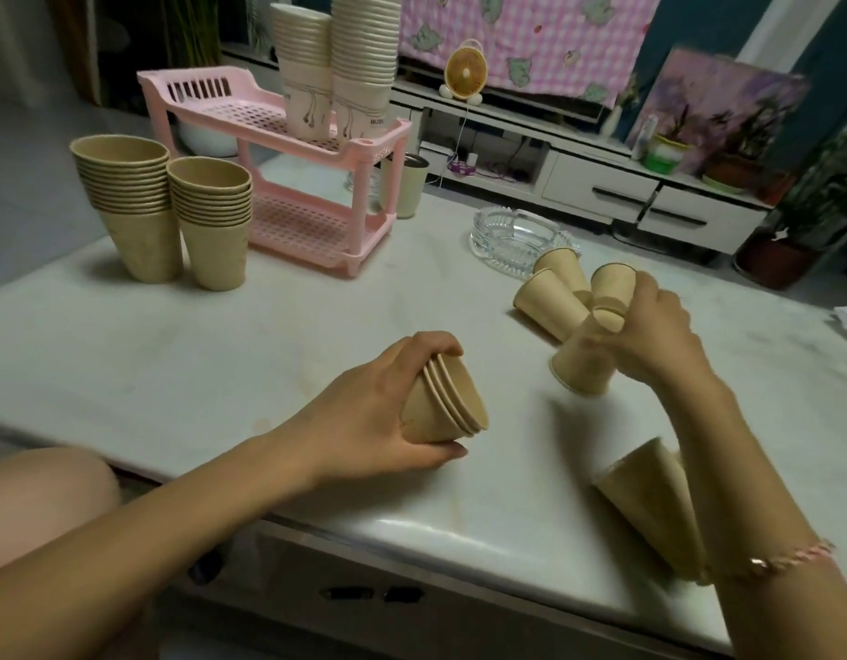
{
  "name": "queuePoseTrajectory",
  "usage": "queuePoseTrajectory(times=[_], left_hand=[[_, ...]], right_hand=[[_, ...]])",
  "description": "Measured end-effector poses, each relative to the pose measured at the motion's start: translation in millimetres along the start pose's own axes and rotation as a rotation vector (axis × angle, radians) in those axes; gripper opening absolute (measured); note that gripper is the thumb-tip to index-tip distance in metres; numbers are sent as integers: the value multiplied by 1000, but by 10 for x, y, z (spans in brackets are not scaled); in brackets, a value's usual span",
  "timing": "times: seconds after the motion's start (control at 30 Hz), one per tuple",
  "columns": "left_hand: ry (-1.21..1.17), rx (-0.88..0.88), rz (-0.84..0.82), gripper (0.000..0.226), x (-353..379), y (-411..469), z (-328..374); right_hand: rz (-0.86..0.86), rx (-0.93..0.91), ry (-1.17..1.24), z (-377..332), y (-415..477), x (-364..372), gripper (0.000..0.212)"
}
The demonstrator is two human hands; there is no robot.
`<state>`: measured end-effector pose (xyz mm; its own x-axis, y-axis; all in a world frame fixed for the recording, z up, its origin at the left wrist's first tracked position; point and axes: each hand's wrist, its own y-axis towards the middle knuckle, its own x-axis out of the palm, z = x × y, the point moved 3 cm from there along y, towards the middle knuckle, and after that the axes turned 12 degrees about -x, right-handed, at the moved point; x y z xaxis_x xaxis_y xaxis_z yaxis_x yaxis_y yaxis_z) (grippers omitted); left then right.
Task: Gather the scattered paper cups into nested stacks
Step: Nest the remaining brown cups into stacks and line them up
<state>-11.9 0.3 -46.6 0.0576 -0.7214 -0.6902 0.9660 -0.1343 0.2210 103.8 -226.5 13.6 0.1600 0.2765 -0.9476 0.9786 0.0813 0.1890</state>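
My left hand (pixel 393 402) grips a short nested stack of brown paper cups (pixel 447 409), tilted with the rims toward the right, just above the white table (pixel 221 354). My right hand (pixel 654 326) is closed on a single brown cup (pixel 581 364) held on its side, rim toward the lower left. Behind it, three loose cups lie on the table: one (pixel 547 300) on its side, one (pixel 562 269) farther back, one (pixel 611 281) beside my fingers. Another cup (pixel 650 497) lies on its side under my right forearm. Two tall finished stacks (pixel 126 207) (pixel 212 221) stand at the far left.
A pink two-tier plastic rack (pixel 316 183) holds two tall stacks of white printed cups (pixel 335 64) on its top shelf. A glass ashtray (pixel 516 238) sits behind the loose cups. A beige tumbler (pixel 404 185) stands behind the rack. The table's front edge runs close below my arms.
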Motion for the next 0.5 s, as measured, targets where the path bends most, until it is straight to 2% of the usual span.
queuePoseTrajectory(times=[0.07,0.1,0.2,0.3,0.43,0.5], left_hand=[[8,-4,8,75,-18,5,-7],[17,-9,14,76,-25,7,-14],[45,-16,43,79,-84,19,-50],[45,-42,66,80,-134,41,-98],[114,-43,65,82,-129,84,-181],[197,-35,63,84,-140,105,-228]], right_hand=[[-115,82,6,11,195,112,79],[-155,100,7,31,260,162,74],[-155,54,43,122,343,285,56],[-156,-129,69,61,222,294,55],[-164,-456,289,-275,-128,326,72],[-124,-530,356,-414,-247,404,81]])
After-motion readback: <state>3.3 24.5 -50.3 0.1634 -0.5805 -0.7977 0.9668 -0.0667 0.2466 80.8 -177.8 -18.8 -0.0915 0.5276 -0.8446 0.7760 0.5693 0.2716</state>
